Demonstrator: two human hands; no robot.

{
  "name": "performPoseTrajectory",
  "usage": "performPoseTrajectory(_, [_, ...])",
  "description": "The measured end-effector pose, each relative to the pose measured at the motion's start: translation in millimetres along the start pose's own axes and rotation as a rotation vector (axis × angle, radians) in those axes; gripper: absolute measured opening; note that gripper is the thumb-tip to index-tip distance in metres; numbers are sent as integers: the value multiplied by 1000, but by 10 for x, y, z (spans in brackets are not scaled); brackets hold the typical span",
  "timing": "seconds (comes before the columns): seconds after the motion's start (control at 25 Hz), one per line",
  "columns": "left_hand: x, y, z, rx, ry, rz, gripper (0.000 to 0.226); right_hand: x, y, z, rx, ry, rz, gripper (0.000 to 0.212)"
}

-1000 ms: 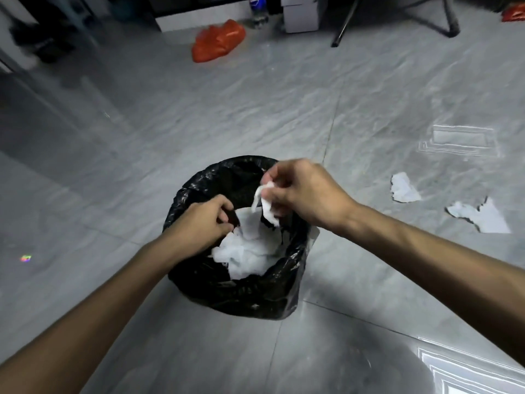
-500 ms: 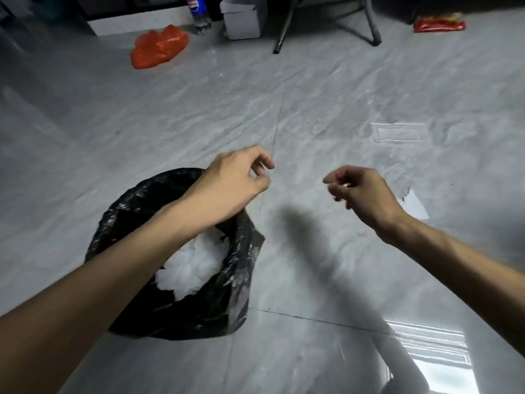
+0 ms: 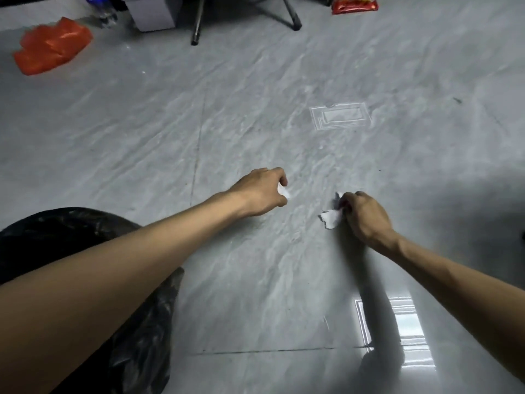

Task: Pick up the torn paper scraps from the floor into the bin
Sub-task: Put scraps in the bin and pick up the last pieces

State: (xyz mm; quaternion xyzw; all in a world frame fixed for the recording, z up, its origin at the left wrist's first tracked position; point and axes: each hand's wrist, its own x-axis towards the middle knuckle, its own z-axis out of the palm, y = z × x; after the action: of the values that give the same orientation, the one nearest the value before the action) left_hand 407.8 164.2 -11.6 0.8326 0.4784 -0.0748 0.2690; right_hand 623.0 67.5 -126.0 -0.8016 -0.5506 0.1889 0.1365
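My left hand (image 3: pixel 262 191) reaches out over the grey tiled floor, fingers curled around a small white paper scrap (image 3: pixel 283 191). To its right, my right hand (image 3: pixel 365 216) is down at the floor, pinching a larger torn white scrap (image 3: pixel 331 218) whose jagged edge sticks out to the left of the fingers. The bin (image 3: pixel 65 231), lined with a black plastic bag, sits at the lower left under my left forearm; its inside is hidden.
An orange plastic bag (image 3: pixel 51 45) lies at the far left. A bottle (image 3: pixel 100 8), a white box (image 3: pixel 154 12) and black stand legs (image 3: pixel 199 21) line the far edge, with a red packet (image 3: pixel 355 4) at top right. Window glare (image 3: pixel 409 325) shines on the near tiles.
Both hands have moved away from the bin, forward and right, down to the floor. Each hand has closed on a paper scrap. The view has shifted, so the bin now sits lower left.
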Motion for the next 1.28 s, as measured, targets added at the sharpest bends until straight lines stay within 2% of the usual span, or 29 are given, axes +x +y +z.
performPoseTrajectory(0.16, [439, -68, 550, 126, 58, -96, 50, -213, 16, 1, 248, 135, 54, 16])
performPoseTrajectory(0.28, [546, -166, 818, 149, 125, -109, 26, -371, -9, -42, 384, 153, 101, 7])
performPoseTrajectory(0.4, [461, -188, 809, 117, 100, -150, 23, -516, -142, -43, 781, 69, 322, 4])
performPoseTrajectory(0.48, [318, -116, 645, 89, 45, -102, 22, -624, -299, -10, 955, -17, 452, 8])
performPoseTrajectory(0.64, [-342, 66, 3, -77, 99, 63, 14, -803, -786, -11, 1144, -179, 455, 13])
performPoseTrajectory(0.8, [-1398, 20, -735, -249, 270, 138, 11, -978, -1410, -236, 1148, -333, 244, 7])
performPoseTrajectory(0.92, [-2161, -411, -1071, -424, 384, 67, 19, -1181, -2056, -555, 1110, -370, -20, 8])
performPoseTrajectory(1.0, [-2532, -794, -1070, -460, 418, -25, 18, -1297, -2531, -765, 1088, -348, -197, 13])
performPoseTrajectory(1.12, [-2815, -1368, -797, -348, 379, -214, 12, -1384, -3188, -952, 1053, -249, -436, 10])
performPoseTrajectory(1.2, [-2932, -1723, -598, -279, 281, -339, 6, -1432, -3545, -911, 1015, -199, -557, 13])
performPoseTrajectory(1.28, [-3005, -1964, -466, -229, 177, -427, 11, -1452, -3796, -732, 829, -158, -650, 10])
